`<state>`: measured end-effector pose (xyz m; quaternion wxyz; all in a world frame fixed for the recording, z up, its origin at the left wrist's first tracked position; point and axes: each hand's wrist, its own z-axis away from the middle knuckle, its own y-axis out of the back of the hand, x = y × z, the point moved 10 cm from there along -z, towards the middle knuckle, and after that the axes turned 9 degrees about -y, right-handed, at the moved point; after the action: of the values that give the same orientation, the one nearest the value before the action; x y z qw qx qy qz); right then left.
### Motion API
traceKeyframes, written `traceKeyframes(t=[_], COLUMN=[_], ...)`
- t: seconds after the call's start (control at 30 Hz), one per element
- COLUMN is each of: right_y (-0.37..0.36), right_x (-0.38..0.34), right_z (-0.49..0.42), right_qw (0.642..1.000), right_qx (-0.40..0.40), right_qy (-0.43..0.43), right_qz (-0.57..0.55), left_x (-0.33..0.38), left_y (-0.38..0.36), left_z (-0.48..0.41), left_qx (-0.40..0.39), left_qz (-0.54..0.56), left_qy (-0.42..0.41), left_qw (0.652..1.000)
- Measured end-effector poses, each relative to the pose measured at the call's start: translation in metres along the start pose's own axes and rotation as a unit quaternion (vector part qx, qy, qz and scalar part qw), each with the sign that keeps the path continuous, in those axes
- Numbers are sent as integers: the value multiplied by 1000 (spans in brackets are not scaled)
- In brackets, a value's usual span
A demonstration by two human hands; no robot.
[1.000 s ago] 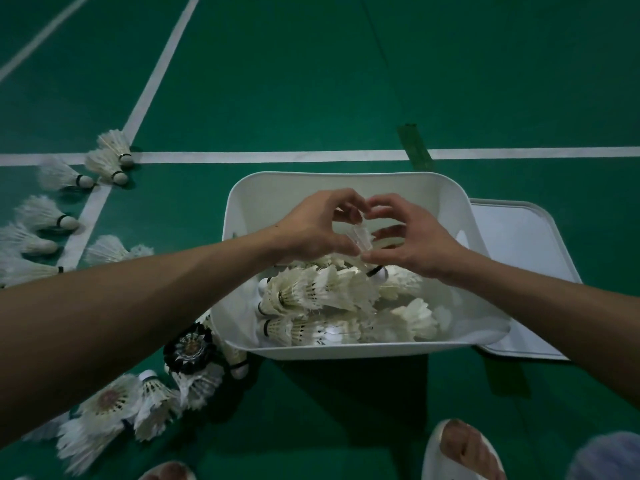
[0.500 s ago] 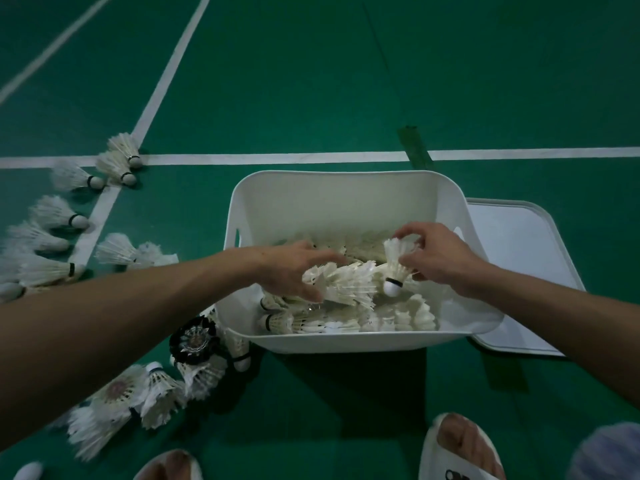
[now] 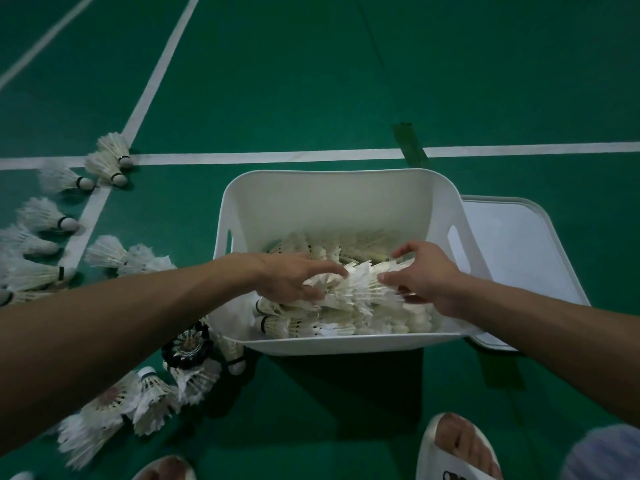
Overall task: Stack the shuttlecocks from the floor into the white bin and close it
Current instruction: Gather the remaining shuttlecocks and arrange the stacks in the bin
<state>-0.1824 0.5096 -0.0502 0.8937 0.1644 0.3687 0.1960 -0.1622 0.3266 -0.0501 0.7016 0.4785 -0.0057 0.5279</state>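
The white bin [image 3: 329, 178] stands open on the green floor, its lower half filled with white feather shuttlecocks [image 3: 332, 327] lying in rows. Both my hands are inside it. My left hand [image 3: 294, 278] grips the left end of a nested stack of shuttlecocks [image 3: 360, 284], which lies sideways on top of the pile. At the stack's right end, my right hand [image 3: 426, 271] holds it between thumb and fingers. The flat white lid [image 3: 519, 251] lies on the floor against the bin's right side.
Several loose shuttlecocks [image 3: 45, 216] lie on the floor to the left along the white court lines. More shuttlecocks [image 3: 149, 400] and a black one [image 3: 187, 346] sit by the bin's front left corner. My feet in white slippers [image 3: 457, 452] are at the bottom edge.
Both hands dropped from above the bin down onto the pile. The single shuttlecock in my right hand has been joined to the stack in my left.
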Motion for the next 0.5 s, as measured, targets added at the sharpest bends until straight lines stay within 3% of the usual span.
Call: traceKeyframes(t=[0.1, 0.33, 0.5], right_y=[-18, -21, -24], right_x=[1, 0, 1], right_z=[0, -3, -4], right_qw=[998, 987, 987], right_qx=[-55, -149, -146], right_qy=[-19, -45, -26], right_qz=[-26, 32, 68], left_x=[3, 0, -2], left_y=[-2, -2, -5], left_z=[-3, -13, -19], left_qx=[-1, 1, -4], left_qz=[-13, -12, -26], left_qy=[-9, -10, -18], left_qw=[1000, 1000, 1000])
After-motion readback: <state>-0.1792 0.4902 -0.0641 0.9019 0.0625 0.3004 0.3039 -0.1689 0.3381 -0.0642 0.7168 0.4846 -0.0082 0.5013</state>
